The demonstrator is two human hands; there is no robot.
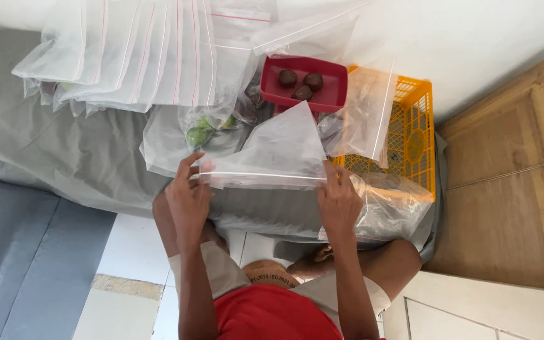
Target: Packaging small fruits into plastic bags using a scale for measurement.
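Both hands, left [188, 200] and right [339, 203], pinched one clear zip bag [272, 154] flat by its ends, three brown fruits [301, 82] in one red tray [332, 97] beyond.

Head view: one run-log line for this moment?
left hand | right hand | both pinch clear plastic zip bag at its seal | red plastic tray: three dark round fruits

Open grey sheet [64, 151] at 9 o'clock; red tray [303, 88] at 12, yellow crate [413, 135] at 2, bag stack [146, 56] at 11 block.
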